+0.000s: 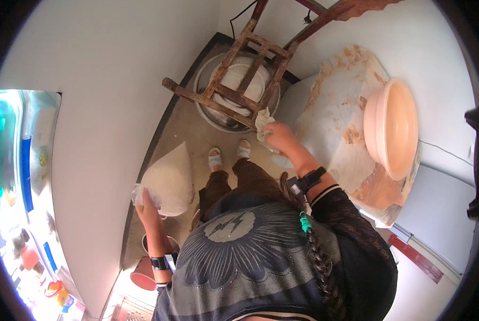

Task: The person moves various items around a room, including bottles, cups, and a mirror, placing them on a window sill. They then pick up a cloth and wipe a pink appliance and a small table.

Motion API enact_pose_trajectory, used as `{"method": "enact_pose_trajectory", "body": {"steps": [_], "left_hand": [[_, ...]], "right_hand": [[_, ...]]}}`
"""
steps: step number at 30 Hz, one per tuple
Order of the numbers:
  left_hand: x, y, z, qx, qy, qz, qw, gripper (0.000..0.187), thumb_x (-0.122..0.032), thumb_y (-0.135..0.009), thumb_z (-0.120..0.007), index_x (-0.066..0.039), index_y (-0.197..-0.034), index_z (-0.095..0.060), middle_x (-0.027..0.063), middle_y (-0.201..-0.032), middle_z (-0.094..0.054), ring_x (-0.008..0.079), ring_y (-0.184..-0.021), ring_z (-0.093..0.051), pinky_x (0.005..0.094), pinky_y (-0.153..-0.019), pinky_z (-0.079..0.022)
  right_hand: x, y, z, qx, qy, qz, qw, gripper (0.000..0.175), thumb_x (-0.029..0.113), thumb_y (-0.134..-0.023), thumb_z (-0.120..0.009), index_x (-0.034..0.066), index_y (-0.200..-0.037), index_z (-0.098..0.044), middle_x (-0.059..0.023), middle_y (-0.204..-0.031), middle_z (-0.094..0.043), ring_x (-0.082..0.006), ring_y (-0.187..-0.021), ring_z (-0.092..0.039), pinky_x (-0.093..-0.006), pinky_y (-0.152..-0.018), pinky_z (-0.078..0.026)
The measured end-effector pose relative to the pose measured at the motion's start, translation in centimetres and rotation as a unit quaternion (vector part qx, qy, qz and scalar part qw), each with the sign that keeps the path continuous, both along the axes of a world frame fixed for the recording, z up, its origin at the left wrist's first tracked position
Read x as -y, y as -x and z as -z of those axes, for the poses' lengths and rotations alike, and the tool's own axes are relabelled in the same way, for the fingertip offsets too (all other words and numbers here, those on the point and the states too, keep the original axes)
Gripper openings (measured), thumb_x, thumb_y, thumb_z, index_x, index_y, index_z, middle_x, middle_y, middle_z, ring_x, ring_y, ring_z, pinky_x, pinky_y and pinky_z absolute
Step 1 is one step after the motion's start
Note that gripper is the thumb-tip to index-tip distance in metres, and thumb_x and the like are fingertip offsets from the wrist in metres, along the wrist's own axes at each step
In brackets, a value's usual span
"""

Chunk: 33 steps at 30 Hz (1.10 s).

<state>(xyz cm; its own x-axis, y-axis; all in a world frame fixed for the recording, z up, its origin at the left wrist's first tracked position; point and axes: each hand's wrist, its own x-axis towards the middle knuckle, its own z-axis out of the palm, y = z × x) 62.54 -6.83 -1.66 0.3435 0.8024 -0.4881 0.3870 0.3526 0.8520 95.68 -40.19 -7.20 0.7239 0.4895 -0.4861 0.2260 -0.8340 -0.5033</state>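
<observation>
My right hand (280, 137) grips a crumpled pale cloth (264, 119). The cloth touches the near end of the lower rail of a worn wooden frame (227, 106), which has several crossbars and chipped reddish-brown paint. My left hand (146, 206) is low on the left with its fingers around crumpled clear plastic (137, 194). Right beside that plastic stands a bulky whitish sack (169, 180); whether the two are joined, I cannot tell. Behind the wooden frame, a wide round metal basin (199, 102) rests on the floor, with a pale round thing in or over it.
A peach plastic basin (398, 128) sits on a surface under a stained, torn cover (331, 128) to the right. A white box-like unit (436, 216) is beyond it. At lower left, a red bucket (144, 273) stands near a pot (173, 242). Walls close in on both sides.
</observation>
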Motion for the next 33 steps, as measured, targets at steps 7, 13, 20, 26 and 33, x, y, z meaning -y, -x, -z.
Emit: {"method": "enact_pose_trajectory", "body": {"steps": [7,13,20,26,33], "left_hand": [[-0.2,-5.2,-6.8,-0.030,-0.014,0.074,0.997,0.025,-0.027,-0.094,-0.059,-0.002,-0.098,-0.062,0.0020,-0.086,-0.061,0.0102,-0.073,-0.058,0.0247,-0.058,-0.045],[1.5,-11.7,-14.7,0.085,-0.045,0.055,0.994,0.027,-0.026,-0.093,-0.060,-0.001,-0.102,-0.058,0.0043,-0.083,-0.060,0.0148,-0.073,-0.061,0.0283,-0.058,-0.048],[4.5,-21.2,-19.2,0.217,-0.022,0.101,0.971,0.024,-0.022,-0.094,-0.054,0.001,-0.099,-0.052,0.0098,-0.075,-0.054,0.0229,-0.066,-0.057,0.0338,-0.063,-0.048],[7.2,-29.9,-18.6,0.265,-0.029,0.204,0.942,0.023,-0.020,-0.095,-0.049,-0.001,-0.083,-0.053,0.0078,-0.067,-0.051,0.0190,-0.055,-0.048,0.0339,-0.061,-0.043],[9.8,-38.4,-15.0,0.256,-0.103,0.406,0.871,0.023,-0.024,-0.095,-0.049,-0.004,-0.088,-0.058,0.0078,-0.072,-0.060,0.0184,-0.067,-0.059,0.0316,-0.058,-0.043]], "right_hand": [[0.6,-0.9,-5.6,-0.285,-0.011,-0.086,0.955,0.038,0.026,-0.072,-0.064,0.0060,-0.103,-0.070,-0.0119,-0.095,-0.070,-0.0247,-0.088,-0.065,-0.0365,-0.078,-0.049],[1.8,2.2,-6.4,-0.185,-0.046,-0.139,0.972,0.052,0.034,-0.075,-0.066,0.0065,-0.118,-0.064,-0.0159,-0.113,-0.066,-0.0308,-0.105,-0.062,-0.0385,-0.089,-0.048],[5.8,3.8,-7.1,-0.180,-0.164,-0.117,0.963,0.056,0.042,-0.078,-0.066,0.0062,-0.122,-0.061,-0.0173,-0.120,-0.063,-0.0322,-0.111,-0.059,-0.0387,-0.093,-0.046],[9.6,6.7,-7.5,-0.146,-0.213,-0.047,0.965,0.052,0.043,-0.081,-0.068,0.0064,-0.118,-0.063,-0.0162,-0.115,-0.065,-0.0301,-0.108,-0.060,-0.0386,-0.093,-0.045],[13.0,9.0,-9.2,-0.177,-0.269,0.096,0.942,0.044,0.047,-0.088,-0.063,0.0057,-0.101,-0.071,-0.0137,-0.097,-0.069,-0.0267,-0.091,-0.064,-0.0371,-0.081,-0.048]]}}
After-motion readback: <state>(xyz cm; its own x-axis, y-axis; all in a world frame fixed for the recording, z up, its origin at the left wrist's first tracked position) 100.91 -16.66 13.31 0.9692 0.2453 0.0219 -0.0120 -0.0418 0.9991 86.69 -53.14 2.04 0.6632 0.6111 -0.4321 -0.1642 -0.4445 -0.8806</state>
